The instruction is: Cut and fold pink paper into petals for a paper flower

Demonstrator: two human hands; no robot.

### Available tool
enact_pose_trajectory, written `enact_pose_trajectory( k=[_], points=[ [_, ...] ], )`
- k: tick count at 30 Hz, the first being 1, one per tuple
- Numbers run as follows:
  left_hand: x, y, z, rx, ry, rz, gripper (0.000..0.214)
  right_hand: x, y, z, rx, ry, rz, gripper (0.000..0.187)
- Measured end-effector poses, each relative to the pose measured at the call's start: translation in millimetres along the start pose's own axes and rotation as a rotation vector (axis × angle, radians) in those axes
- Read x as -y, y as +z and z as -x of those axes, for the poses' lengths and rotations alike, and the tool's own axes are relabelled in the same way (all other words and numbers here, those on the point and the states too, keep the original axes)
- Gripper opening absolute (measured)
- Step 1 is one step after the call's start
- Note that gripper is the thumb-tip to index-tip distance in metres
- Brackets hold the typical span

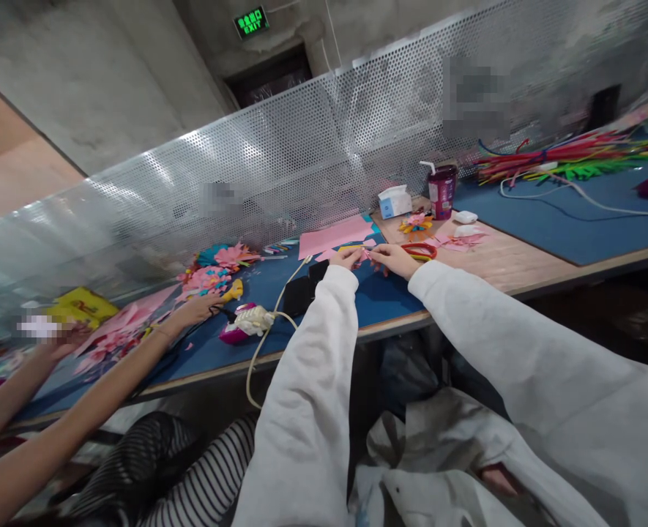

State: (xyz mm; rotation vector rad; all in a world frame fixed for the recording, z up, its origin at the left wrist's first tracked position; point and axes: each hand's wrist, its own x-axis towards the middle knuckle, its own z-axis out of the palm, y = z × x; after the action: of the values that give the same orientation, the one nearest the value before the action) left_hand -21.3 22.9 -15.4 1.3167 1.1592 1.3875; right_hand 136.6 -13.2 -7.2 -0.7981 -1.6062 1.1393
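Observation:
Both my arms in white sleeves reach out to the far side of the blue mat [378,296]. My left hand [346,258] and my right hand [394,258] meet over a small pink paper piece [365,254], each with fingers pinched on it. A sheet of pink paper [334,236] lies just beyond the hands. Red-handled scissors [421,251] rest on the table right beside my right hand.
A co-worker's bare arms at left reach to a glue gun [245,322] and pink paper flowers [214,277]. A purple cup [443,191], tissue box [394,201], paper flower [416,223] and coloured sticks [565,157] sit by the perforated metal screen [313,157].

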Motion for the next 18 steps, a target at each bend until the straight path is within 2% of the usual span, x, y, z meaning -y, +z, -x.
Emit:
enact_pose_trajectory(
  k=[10,18],
  points=[
    [-3.3,0.8,1.5,-0.002,-0.019,-0.018,0.014,3.2,1.4,2.4,-0.016,0.009,-0.017,0.022],
    [1.5,-0.8,-2.2,0.002,-0.004,-0.036,0.025,2.5,0.9,2.9,-0.016,0.012,-0.019,0.027]
  ],
)
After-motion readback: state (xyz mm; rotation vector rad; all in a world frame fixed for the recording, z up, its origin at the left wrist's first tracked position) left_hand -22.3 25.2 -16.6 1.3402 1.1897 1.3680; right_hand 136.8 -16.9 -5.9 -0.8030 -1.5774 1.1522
